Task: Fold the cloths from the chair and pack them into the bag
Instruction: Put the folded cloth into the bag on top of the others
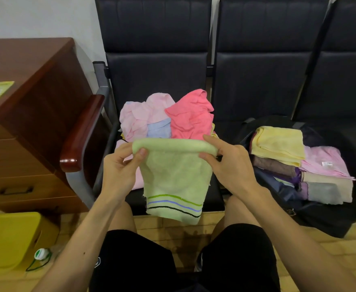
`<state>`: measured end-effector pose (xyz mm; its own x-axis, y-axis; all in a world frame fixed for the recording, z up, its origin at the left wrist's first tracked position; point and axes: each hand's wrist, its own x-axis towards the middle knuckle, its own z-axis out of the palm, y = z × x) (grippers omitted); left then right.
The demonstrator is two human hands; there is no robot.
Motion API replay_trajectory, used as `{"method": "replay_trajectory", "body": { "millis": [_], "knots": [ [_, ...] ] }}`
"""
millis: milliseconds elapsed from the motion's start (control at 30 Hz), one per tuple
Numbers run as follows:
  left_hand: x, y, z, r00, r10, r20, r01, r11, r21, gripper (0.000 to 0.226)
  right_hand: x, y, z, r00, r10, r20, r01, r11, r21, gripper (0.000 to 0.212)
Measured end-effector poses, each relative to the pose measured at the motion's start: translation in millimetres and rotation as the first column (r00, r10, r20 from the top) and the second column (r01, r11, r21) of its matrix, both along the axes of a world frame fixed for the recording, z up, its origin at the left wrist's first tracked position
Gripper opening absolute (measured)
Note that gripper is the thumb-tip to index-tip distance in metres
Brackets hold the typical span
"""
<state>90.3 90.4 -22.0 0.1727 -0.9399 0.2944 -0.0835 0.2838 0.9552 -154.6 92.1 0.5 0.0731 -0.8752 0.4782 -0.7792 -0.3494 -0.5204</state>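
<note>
Mid-fold, the left hand and right hand each pinch a top corner of the green cloth; next, I'd say, it wants halving, then the bag at three o'clock.

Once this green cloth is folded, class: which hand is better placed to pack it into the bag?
Probably the right hand: the bag lies on its side, while the left hand would reach across the green cloth.

A heap of loose cloths is lying on the left chair seat, one held cloth hanging before it. The bag is sitting on the seat to the right, holding folded cloths, and a cabinet is standing left of the chairs.
</note>
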Motion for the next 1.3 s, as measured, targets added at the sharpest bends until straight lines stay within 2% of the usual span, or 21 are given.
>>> {"method": "replay_trajectory", "body": {
  "millis": [133, 267, 433, 567, 633, 767, 800, 833, 867, 933, 1000, 1033, 1067, 1100, 1167, 1233, 1300],
  "knots": [
    [-7.0, 1.5, -2.1, 0.998, 0.054, -0.038, -0.055, 0.998, -0.02, 0.037, -2.5, 1.2, -2.8, 0.998, -0.051, -0.024, 0.049, 0.996, -0.069, 0.025],
    [-7.9, 2.0, -5.1, 0.997, 0.065, 0.029, -0.064, 0.997, -0.051, 0.035, -7.9, 1.7, -0.1, 0.997, -0.071, 0.002, 0.071, 0.995, -0.075, 0.017],
    [-11.4, 5.9, 1.3, 1.0, -0.029, -0.009, 0.029, 0.997, -0.072, 0.03, -12.2, 3.3, 3.4, 0.973, -0.063, 0.224, 0.056, 0.998, 0.04, 0.016],
    [-16.6, 10.8, 9.5, 0.996, -0.052, -0.076, 0.05, 0.999, -0.02, 0.027, -15.4, 4.5, 6.2, 0.955, -0.046, 0.294, 0.02, 0.996, 0.091, 0.017],
    [-19.8, 15.6, 14.8, 0.993, -0.08, -0.083, 0.078, 0.997, -0.021, 0.024, -20.4, 6.1, 8.8, 0.933, -0.001, 0.359, -0.051, 0.989, 0.138, 0.017],
    [-30.4, 28.9, 31.1, 0.975, -0.156, -0.161, 0.159, 0.987, 0.008, 0.016, -22.2, 15.0, 13.0, 0.812, 0.064, 0.58, -0.264, 0.926, 0.268, 0.02],
    [-34.5, 32.5, 34.2, 0.968, -0.192, -0.161, 0.198, 0.98, 0.025, 0.015, -20.4, 18.7, 11.9, 0.755, 0.052, 0.654, -0.305, 0.91, 0.28, 0.023],
    [-38.4, 36.5, 36.3, 0.956, -0.243, -0.164, 0.254, 0.966, 0.05, 0.016, -19.4, 22.7, 9.9, 0.658, 0.026, 0.753, -0.361, 0.888, 0.285, 0.026],
    [-42.1, 39.6, 36.2, 0.938, -0.298, -0.176, 0.316, 0.945, 0.083, 0.024, -18.9, 27.3, 9.7, 0.518, -0.013, 0.855, -0.442, 0.852, 0.281, 0.031],
    [-46.2, 43.1, 32.4, 0.905, -0.386, -0.179, 0.412, 0.9, 0.142, 0.048, -18.9, 34.1, 5.6, 0.207, -0.134, 0.969, -0.577, 0.783, 0.232, 0.057],
    [-50.1, 46.5, 28.5, 0.885, -0.421, -0.2, 0.455, 0.875, 0.169, 0.062, -17.3, 42.6, -10.6, -0.024, -0.289, 0.957, -0.614, 0.76, 0.214, 0.096],
    [-53.3, 48.1, 28.2, 0.873, -0.423, -0.241, 0.468, 0.868, 0.17, 0.064, -14.5, 49.8, -21.7, -0.042, -0.38, 0.924, -0.608, 0.744, 0.278, 0.114],
    [-56.9, 49.4, 29.3, 0.864, -0.408, -0.296, 0.469, 0.866, 0.175, 0.065, -9.9, 59.2, -34.2, 0.024, -0.461, 0.887, -0.594, 0.707, 0.383, 0.125],
    [-59.7, 50.3, 29.7, 0.854, -0.383, -0.351, 0.463, 0.868, 0.179, 0.067, -2.2, 70.4, -43.3, 0.126, -0.494, 0.861, -0.615, 0.642, 0.458, 0.126],
    [-60.0, 47.8, 26.8, 0.874, -0.312, -0.373, 0.404, 0.893, 0.2, 0.067, 16.5, 92.0, -48.2, 0.247, -0.465, 0.85, -0.724, 0.494, 0.481, 0.104],
    [-50.3, 41.0, 20.7, 0.944, -0.229, -0.238, 0.289, 0.923, 0.256, 0.075, 26.1, 99.6, -45.9, 0.285, -0.469, 0.836, -0.725, 0.465, 0.508, 0.083],
    [-37.1, 34.0, 11.5, 0.987, -0.155, 0.039, 0.136, 0.945, 0.297, 0.087, 23.4, 97.5, -44.3, 0.237, -0.469, 0.851, -0.708, 0.516, 0.482, 0.06]
  ]
}}
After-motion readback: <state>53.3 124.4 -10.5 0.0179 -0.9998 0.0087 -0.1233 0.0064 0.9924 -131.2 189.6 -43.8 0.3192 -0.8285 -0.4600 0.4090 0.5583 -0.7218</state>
